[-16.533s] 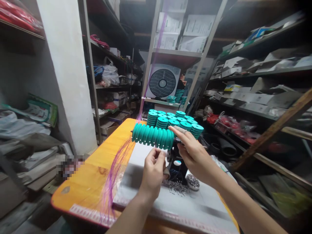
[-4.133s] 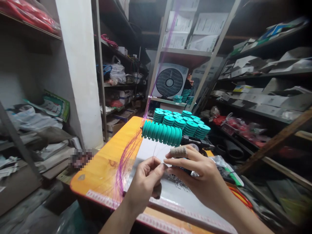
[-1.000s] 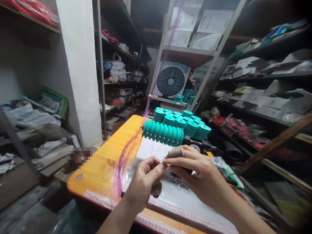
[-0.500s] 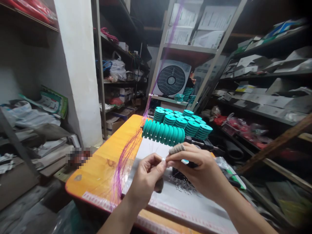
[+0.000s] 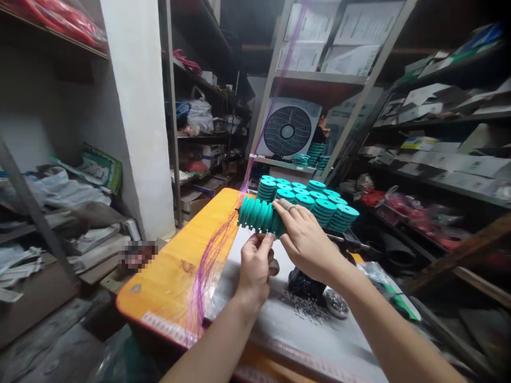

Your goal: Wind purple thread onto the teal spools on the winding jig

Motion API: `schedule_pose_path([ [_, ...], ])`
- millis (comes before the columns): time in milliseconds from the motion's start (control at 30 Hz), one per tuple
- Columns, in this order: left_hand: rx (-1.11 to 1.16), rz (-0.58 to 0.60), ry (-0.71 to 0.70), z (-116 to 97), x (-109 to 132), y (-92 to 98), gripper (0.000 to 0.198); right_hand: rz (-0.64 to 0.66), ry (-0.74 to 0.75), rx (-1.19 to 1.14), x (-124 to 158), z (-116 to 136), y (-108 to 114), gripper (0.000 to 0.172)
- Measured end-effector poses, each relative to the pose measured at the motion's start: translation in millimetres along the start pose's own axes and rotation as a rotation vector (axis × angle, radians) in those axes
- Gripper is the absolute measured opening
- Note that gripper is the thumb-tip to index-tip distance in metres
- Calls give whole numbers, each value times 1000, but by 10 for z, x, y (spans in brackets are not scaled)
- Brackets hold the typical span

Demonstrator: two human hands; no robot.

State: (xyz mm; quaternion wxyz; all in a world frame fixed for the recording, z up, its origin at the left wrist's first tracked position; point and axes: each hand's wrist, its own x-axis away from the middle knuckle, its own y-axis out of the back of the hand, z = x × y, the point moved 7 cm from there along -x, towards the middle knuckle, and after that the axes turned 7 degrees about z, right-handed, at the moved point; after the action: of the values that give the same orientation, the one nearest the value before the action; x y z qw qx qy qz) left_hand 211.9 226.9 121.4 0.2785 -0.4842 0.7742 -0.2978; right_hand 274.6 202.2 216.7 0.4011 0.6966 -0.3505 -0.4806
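Note:
A row of green spools (image 5: 255,214) sits side by side on a shaft above the table, with small white bits along its lower edge. My right hand (image 5: 305,236) is laid over the right part of this row, fingers on top and thumb lower down, a grey wrap around one finger. Just beneath the spools, my left hand (image 5: 257,260) pinches thumb and forefinger together at the lower edge; what is between them is too small to make out. Purple strands (image 5: 199,276) hang from the row's left end down over the table.
Several stacks of green spools (image 5: 304,200) stand behind the row. Small silvery pieces (image 5: 305,308) lie scattered on a grey board (image 5: 275,319), beside a round container (image 5: 336,303) of them and a dark object (image 5: 303,282). Beyond is a box fan (image 5: 287,130) on a shelf.
My hands were together in front of the spools, pinching a small white piece. My left hand has risen to the row's lower edge, and my right hand has moved up onto the spools.

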Motion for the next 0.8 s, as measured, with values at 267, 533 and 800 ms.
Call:
schedule_pose_path([
  [267, -47, -44, 6, 62, -49, 68, 25, -24, 15, -48, 32, -8, 10, 60],
  [533, -6, -52, 0, 47, -54, 38, 24, 14, -11, -80, -48, -49, 20, 63],
  [800, -27, -37, 27, 75, -60, 50, 20, -18, -5, -74, -92, -77, -15, 59],
])
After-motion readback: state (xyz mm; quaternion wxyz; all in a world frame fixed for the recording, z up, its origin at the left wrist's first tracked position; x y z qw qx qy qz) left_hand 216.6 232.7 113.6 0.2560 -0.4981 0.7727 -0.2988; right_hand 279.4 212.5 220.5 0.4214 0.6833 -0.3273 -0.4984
